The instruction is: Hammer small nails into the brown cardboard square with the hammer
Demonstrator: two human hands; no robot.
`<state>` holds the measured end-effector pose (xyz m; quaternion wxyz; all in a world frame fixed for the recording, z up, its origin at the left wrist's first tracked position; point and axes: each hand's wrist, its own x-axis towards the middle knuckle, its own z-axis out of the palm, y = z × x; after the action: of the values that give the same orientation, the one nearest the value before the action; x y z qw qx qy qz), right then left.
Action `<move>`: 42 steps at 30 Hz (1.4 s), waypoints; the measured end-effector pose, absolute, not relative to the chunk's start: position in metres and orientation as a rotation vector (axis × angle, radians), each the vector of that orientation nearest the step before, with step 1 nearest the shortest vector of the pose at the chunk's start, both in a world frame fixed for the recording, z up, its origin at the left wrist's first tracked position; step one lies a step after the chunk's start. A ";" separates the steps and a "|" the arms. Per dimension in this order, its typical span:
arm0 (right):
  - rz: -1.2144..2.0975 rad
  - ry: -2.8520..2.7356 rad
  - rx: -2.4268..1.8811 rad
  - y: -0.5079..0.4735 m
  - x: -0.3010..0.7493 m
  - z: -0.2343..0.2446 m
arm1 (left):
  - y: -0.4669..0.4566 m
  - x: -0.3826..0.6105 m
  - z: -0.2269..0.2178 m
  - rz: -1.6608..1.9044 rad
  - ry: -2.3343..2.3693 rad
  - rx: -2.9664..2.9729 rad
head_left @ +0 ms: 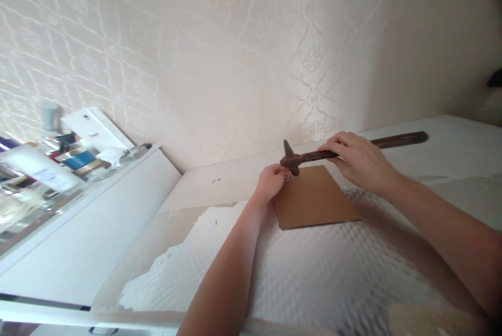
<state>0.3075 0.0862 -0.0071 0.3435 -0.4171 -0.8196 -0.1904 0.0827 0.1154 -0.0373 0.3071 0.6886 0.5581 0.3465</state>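
My right hand (355,161) is wrapped round the handle of a dark, worn hammer (318,155), gripping it partway along. The hammer's head is at the left, over the far left corner of a brown square board (316,203). At that corner my left hand (272,182) has its fingers pinched together, right beside the hammer head. Small metal pieces (289,178), perhaps nails, show on the board by these fingers. What the left fingertips hold is hidden behind the head. The board lies flat on a white quilted-looking sheet (314,268).
A higher white cabinet (90,231) on the left carries a blurred clutter of bottles, a white box (98,129) and a grey cup (49,116). Tiny dark bits (216,180) lie on the table left of the board. A patterned wall (235,64) rises behind.
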 end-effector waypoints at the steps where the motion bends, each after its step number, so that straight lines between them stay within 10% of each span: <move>1: -0.506 -2.115 -1.090 0.086 0.307 -0.007 | 0.115 0.083 -0.037 0.922 1.474 1.814; 42: -0.448 -2.093 -1.058 0.087 0.307 -0.009 | 0.115 0.089 -0.032 0.970 1.341 1.538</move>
<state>0.3067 0.0874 -0.0085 0.3680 -0.4119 -0.8152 -0.1744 0.0889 0.1151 -0.0315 0.4269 0.6155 0.5369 0.3882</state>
